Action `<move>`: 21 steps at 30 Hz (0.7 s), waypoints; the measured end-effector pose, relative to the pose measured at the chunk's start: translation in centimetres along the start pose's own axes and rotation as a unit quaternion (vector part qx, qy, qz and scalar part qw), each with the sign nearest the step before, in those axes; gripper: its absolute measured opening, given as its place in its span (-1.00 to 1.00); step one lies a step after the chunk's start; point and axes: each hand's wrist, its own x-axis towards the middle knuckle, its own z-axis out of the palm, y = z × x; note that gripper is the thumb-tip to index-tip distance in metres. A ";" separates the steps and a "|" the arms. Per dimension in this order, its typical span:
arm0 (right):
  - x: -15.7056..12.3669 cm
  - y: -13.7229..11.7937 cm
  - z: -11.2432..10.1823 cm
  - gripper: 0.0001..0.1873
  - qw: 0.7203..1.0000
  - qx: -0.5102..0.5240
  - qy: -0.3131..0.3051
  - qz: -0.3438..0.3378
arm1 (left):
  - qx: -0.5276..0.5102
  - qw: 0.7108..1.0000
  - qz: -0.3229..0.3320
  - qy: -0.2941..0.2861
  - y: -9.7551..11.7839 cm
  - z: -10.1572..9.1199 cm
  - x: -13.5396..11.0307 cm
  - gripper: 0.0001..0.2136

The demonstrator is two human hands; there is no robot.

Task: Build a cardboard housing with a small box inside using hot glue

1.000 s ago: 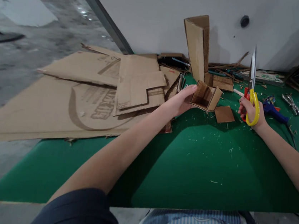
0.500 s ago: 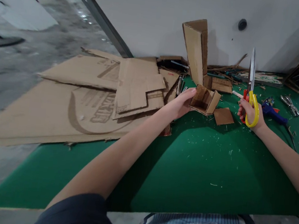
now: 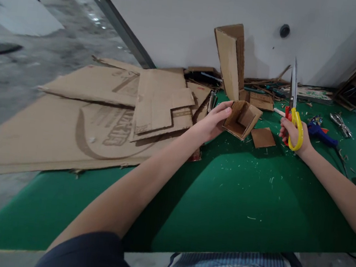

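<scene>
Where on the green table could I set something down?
On the green table between left forearm and right forearm, among thin scraps; also between left forearm and cardboard sheets. It's crowded along the white wall and around the scissors.

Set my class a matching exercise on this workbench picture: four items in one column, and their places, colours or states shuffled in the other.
Column one
1. Small open box
2. Scissors
3. Cardboard square
4. Corded tool

Column two
A. Lying flat on the green tabletop
B. Blue
C. Held in the left hand
D. Yellow-handled, in the right hand

Pairs: 1-C, 2-D, 3-A, 4-B
</scene>
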 end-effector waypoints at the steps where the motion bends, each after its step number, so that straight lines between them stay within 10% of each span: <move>1: 0.0 0.0 0.0 -0.42 1.000 0.001 -0.001 -0.001 | 0.014 1.000 0.014 0.002 0.0 -0.2 0.1 -0.35; 15: 0.4 -1.5 -0.2 -0.37 0.998 -0.010 -0.053 0.035 | 0.271 0.958 0.079 -0.047 3.2 -0.9 0.0 -0.22; 21: 6.3 -3.6 -1.4 -0.37 0.966 -0.255 0.032 -0.004 | 0.283 0.956 0.060 -0.036 3.7 -1.3 0.1 -0.15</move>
